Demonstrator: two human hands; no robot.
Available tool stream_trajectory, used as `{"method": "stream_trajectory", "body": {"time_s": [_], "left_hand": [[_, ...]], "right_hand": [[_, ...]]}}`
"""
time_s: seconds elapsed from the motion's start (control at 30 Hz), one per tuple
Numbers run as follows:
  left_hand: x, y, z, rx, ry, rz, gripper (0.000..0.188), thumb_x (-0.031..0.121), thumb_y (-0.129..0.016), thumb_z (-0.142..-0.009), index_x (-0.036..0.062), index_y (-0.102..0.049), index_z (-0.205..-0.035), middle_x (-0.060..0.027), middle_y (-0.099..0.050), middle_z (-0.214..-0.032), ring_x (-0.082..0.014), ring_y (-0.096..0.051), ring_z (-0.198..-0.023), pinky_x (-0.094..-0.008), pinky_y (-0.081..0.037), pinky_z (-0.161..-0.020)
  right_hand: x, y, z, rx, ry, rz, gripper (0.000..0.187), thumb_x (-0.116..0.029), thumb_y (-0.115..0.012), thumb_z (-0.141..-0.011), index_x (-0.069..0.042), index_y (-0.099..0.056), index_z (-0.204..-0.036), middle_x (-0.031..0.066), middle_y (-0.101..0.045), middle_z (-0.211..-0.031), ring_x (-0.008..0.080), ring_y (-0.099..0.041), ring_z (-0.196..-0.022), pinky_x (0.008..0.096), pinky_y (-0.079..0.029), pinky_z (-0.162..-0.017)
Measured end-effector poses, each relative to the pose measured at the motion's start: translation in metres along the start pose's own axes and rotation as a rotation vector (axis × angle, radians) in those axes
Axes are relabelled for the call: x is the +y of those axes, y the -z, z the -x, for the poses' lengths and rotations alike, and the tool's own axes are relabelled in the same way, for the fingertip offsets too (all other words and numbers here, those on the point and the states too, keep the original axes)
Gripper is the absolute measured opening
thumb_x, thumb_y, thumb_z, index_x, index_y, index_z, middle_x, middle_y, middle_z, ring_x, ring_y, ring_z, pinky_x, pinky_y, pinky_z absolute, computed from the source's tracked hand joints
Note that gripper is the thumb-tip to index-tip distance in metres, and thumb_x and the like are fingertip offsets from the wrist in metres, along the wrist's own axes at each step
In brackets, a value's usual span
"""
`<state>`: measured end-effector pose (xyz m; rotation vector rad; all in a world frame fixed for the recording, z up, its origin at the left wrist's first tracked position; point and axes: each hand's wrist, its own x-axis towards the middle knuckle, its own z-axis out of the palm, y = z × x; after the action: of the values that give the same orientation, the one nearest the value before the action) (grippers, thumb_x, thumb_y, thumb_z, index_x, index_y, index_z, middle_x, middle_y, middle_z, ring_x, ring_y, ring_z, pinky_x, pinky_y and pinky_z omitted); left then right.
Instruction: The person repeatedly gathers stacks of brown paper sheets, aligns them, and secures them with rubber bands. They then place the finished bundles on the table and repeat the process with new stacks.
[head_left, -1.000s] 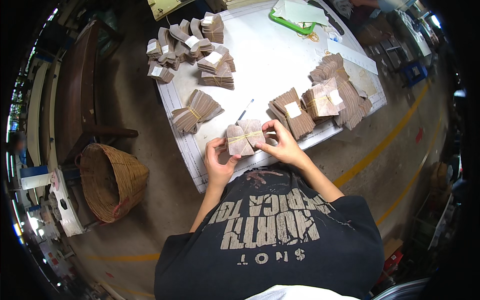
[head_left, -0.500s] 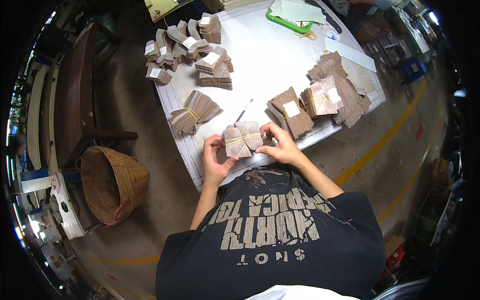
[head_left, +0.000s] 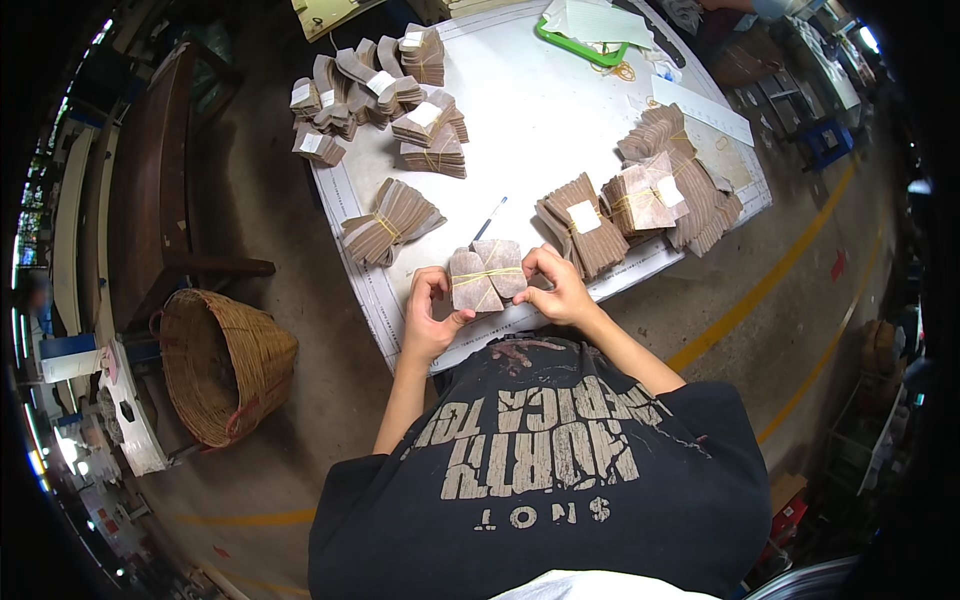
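Note:
A bundle of pale brown cut pieces, bound round the middle with yellow rubber bands, sits at the table's near edge in front of me. My left hand grips its left side, thumb at the near corner and fingers curled along the edge. On the opposite side, my right hand pinches it between thumb and bent fingers. Just beyond the bundle lies a blue pen. A fanned, banded stack rests to the left, and another stack with a white label stands to the right.
The white-topped table carries several labelled stacks at far left and more banded stacks at right. A green-rimmed tray and a clear ruler lie at the back. A wicker basket stands on the floor at left.
Both hands keep their hold on the bundle, which has shifted very slightly. My left forearm has moved a little to the left. The other stacks have not moved.

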<state>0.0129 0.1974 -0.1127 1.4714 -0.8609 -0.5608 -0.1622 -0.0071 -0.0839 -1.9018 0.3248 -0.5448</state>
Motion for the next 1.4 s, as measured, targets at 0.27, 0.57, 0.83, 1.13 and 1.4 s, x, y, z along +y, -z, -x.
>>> {"method": "stream_trajectory", "body": {"time_s": [0.27,0.57,0.83,1.13,1.4], "left_hand": [[0.009,-0.002,0.004,-0.025,0.077,0.085,0.078,0.038,-0.094,-0.082,0.0056,-0.044,-0.134,-0.0056,-0.049,-0.120,-0.0178,-0.050,-0.114,-0.0340,-0.040,-0.104],[0.032,-0.009,-0.006,0.099,-0.108,-0.083,0.065,0.034,-0.094,-0.080,0.0024,-0.055,-0.122,-0.0106,-0.055,-0.118,-0.0245,-0.058,-0.110,-0.0400,-0.049,-0.100],[0.038,0.004,-0.011,0.053,-0.099,-0.209,0.064,0.040,-0.094,-0.077,0.0023,-0.059,-0.115,-0.0114,-0.057,-0.114,-0.0259,-0.057,-0.106,-0.0388,-0.049,-0.097],[0.016,-0.005,-0.007,0.017,-0.051,-0.157,0.089,0.040,-0.099,-0.069,0.0038,-0.051,-0.135,-0.0140,-0.052,-0.135,-0.0294,-0.052,-0.127,-0.0425,-0.043,-0.111],[0.013,-0.003,-0.005,-0.079,0.031,-0.296,0.102,-0.004,-0.096,-0.056,0.0095,-0.050,-0.146,-0.0135,-0.048,-0.149,-0.0298,-0.053,-0.138,-0.0439,-0.048,-0.116]], "right_hand": [[0.002,-0.002,0.002,-0.008,0.011,0.019,0.038,-0.019,-0.091,-0.075,-0.006,-0.059,-0.089,0.0058,-0.054,-0.084,0.0222,-0.053,-0.083,0.0351,-0.043,-0.073],[-0.051,0.026,-0.028,-0.143,0.054,0.218,0.097,-0.031,-0.094,-0.075,-0.001,-0.043,-0.152,0.0245,-0.051,-0.146,0.0438,-0.046,-0.142,0.0490,-0.039,-0.119],[-0.044,0.028,-0.042,-0.369,0.015,0.139,0.098,-0.031,-0.091,-0.077,0.000,-0.042,-0.155,0.0263,-0.052,-0.150,0.0421,-0.050,-0.141,0.0470,-0.041,-0.119],[-0.046,0.033,-0.040,-0.366,-0.147,-0.039,0.090,-0.024,-0.091,-0.078,-0.005,-0.047,-0.154,0.0182,-0.053,-0.151,0.0343,-0.051,-0.142,0.0472,-0.045,-0.116],[-0.012,0.031,-0.019,-0.211,-0.047,-0.456,0.037,-0.012,-0.066,-0.099,-0.004,-0.069,-0.135,0.0093,-0.070,-0.130,0.0219,-0.065,-0.124,0.0375,-0.051,-0.108]]}}
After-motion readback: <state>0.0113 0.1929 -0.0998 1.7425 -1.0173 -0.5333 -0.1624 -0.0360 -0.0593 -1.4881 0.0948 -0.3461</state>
